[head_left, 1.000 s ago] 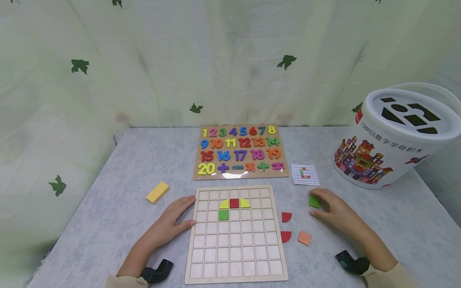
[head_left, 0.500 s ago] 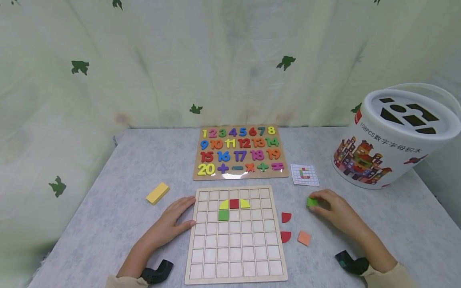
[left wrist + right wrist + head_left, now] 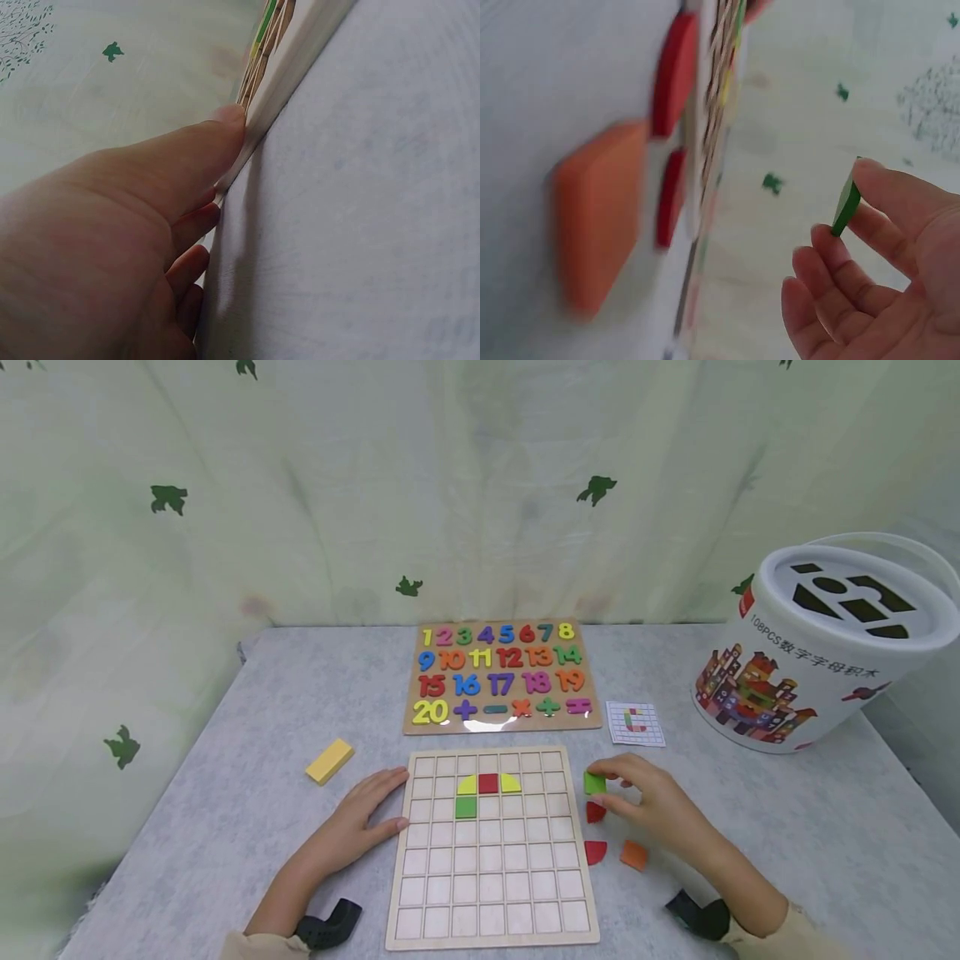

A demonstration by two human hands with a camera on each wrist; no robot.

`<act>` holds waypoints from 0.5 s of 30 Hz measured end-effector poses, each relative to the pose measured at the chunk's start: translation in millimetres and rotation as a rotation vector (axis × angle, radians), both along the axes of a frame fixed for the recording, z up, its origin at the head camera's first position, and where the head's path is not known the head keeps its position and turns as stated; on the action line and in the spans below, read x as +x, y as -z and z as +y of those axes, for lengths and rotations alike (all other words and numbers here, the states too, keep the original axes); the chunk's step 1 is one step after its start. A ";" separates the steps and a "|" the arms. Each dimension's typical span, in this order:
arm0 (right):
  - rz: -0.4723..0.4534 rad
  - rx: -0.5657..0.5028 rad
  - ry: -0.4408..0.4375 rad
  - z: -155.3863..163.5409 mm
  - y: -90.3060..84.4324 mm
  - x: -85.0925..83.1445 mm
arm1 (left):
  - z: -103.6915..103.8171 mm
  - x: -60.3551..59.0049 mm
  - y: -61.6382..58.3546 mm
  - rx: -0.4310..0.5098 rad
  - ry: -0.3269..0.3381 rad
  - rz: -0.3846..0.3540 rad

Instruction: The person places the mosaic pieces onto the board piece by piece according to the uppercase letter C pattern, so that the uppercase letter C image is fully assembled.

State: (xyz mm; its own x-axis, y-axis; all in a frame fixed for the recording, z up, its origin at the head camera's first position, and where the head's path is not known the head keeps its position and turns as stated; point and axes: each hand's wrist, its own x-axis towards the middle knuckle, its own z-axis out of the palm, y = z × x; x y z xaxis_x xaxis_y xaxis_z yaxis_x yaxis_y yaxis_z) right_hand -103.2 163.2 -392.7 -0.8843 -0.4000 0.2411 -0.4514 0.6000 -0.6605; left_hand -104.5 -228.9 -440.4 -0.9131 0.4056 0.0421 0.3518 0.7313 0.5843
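A wooden grid board (image 3: 491,889) lies in front of the person. In its upper cells sit a red square tile (image 3: 487,784), two yellow quarter-round tiles (image 3: 467,786) and a green square tile (image 3: 465,807). The left hand (image 3: 360,822) rests against the board's left edge, its fingers extended; in the left wrist view the thumb (image 3: 202,154) touches the rim. Just off the board's right side, the right hand (image 3: 648,793) pinches another green square tile (image 3: 846,204) between thumb and fingers, raised above the table. Beneath it is a red quarter-round tile (image 3: 595,812), partly covered.
Another red quarter-round tile (image 3: 596,852) and an orange square tile (image 3: 633,855) lie right of the board. A pattern card (image 3: 635,724), a number puzzle board (image 3: 502,677) and a large white bucket (image 3: 795,693) stand farther back. A yellow block (image 3: 329,762) lies at left.
The right hand has lifted the green square tile off the table and carried it left toward the board. The left hand has stayed at the board's edge.
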 end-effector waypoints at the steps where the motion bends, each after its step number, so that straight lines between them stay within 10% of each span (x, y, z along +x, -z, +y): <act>1: 0.005 -0.012 -0.017 -5.5 -1.9 0.3 | 0.0 0.1 0.0 -0.001 0.003 0.001; 15: 0.043 -0.137 -0.168 -78.6 -19.2 -5.6 | 0.2 0.2 0.6 0.002 -0.020 -0.015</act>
